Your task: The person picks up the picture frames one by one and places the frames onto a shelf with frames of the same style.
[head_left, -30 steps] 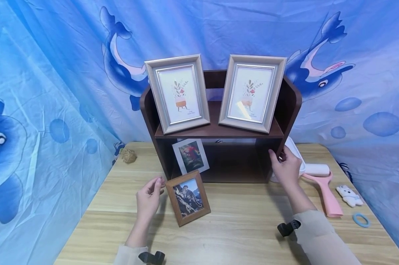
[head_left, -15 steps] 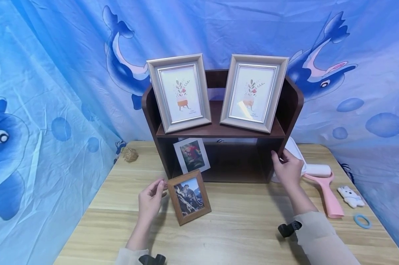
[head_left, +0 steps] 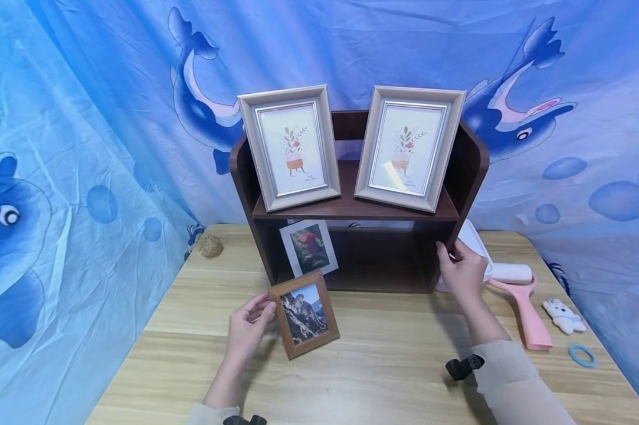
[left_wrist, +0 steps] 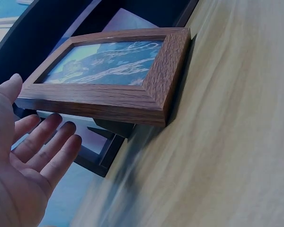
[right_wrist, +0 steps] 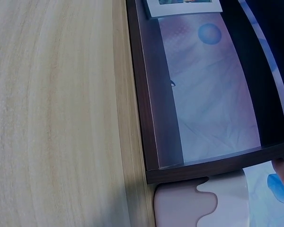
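A brown wooden photo frame (head_left: 305, 314) with a leopard picture stands tilted on the table before the shelf. My left hand (head_left: 246, 327) is at its upper left edge; in the left wrist view the thumb lies by the frame's edge and the loosely extended fingers (left_wrist: 61, 146) are below and behind it. With my right hand (head_left: 462, 268) I grip the right side panel of the dark brown desktop shelf (head_left: 377, 260), thumb towards the front; only a bit of that hand shows in the right wrist view. A white-bordered parrot picture (head_left: 310, 248) leans inside the lower compartment.
Two silvery frames (head_left: 292, 150) with plant prints stand on the upper shelf. Right of the shelf are a white container (head_left: 475, 248), a pink-handled lint roller (head_left: 528, 319), a white plush bear (head_left: 563, 316) and a blue ring (head_left: 582, 355). A twine ball (head_left: 210, 245) lies left.
My left hand has moved slightly right, up to the edge of the wooden photo frame. My right hand stays on the shelf's side, and the photo frame keeps its place.
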`<state>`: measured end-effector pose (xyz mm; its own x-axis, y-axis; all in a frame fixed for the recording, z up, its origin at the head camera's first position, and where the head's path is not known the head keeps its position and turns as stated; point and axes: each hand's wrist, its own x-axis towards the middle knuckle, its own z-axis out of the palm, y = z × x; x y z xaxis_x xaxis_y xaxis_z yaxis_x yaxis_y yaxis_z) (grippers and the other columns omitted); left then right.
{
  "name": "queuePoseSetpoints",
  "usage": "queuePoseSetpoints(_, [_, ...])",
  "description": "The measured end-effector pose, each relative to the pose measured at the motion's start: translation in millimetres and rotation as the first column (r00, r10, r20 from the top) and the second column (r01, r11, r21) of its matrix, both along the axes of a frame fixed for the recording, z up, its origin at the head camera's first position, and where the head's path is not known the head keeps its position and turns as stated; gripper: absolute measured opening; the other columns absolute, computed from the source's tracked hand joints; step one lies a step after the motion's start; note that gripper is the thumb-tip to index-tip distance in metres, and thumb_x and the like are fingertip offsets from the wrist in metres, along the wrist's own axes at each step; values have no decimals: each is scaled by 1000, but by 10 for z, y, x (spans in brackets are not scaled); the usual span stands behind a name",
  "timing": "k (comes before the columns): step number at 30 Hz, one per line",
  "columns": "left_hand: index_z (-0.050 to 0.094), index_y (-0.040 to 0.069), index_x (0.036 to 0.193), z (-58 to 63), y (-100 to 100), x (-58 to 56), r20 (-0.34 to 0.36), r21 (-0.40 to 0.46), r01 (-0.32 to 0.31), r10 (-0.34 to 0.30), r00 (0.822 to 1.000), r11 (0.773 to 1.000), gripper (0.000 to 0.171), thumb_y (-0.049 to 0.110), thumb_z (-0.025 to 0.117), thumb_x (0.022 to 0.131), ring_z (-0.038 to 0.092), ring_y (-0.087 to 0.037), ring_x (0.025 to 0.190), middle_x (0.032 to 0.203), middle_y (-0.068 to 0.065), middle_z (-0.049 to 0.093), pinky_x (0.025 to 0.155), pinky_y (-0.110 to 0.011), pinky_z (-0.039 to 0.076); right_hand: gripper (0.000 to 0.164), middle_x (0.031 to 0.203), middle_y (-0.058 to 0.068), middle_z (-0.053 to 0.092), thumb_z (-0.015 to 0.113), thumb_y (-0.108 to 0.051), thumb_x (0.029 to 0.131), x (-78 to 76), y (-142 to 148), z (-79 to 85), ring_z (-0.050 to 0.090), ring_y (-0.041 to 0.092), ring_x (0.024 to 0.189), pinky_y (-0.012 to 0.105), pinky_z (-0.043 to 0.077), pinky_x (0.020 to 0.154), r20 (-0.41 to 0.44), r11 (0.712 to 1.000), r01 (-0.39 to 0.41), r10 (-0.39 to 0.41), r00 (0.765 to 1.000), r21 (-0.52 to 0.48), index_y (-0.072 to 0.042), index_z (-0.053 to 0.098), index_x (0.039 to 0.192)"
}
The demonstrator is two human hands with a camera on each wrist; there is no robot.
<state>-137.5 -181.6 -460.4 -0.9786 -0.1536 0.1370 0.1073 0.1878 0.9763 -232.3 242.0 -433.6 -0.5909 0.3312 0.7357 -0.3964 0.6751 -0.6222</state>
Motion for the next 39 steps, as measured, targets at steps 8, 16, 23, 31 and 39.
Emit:
queuePoseSetpoints(8, [59,-2,119,-276,-20,-49,49,26,-6,5,999,1000,48,20,75,80,67,-11,85,104,-20,65,76,-25,57,16,64,12,69,70,-11,80,11,-11,8,47,-17,55,3,33,47,20,1000,12,-12,1000,-1,-4,65,67])
queuePoseSetpoints(16, [62,1,115,-304,13,-26,94,25,12,-15,995,1000,46,16,79,74,68,-16,85,100,-15,67,74,-27,58,16,63,12,68,71,-11,80,27,-17,16,47,-18,57,4,33,48,11,1000,11,-11,1000,-3,-4,65,67])
queuePoseSetpoints(23, [63,-1,111,-322,16,-19,126,62,11,-19,992,998,44,11,79,72,69,-16,82,98,-16,68,73,-27,58,16,62,12,68,70,-11,80,21,-14,10,46,-18,57,4,33,48,-2,1000,9,-9,1000,6,-4,65,67])
queuePoseSetpoints(31, [64,-6,107,-333,10,15,201,102,2,-23,979,995,41,7,79,71,69,-14,77,93,-15,68,71,-28,58,16,59,11,67,71,-10,80,10,-11,-19,46,-19,57,4,34,48,-14,1000,1,-1,1000,19,-4,65,67])
queuePoseSetpoints(39, [65,-7,104,-306,5,-18,214,116,38,-62,975,993,35,2,77,73,69,-18,76,92,-18,69,74,-36,58,15,59,12,67,71,-9,80,12,-14,-10,47,-18,57,3,34,49,-20,1000,9,-8,1000,19,-4,65,66])
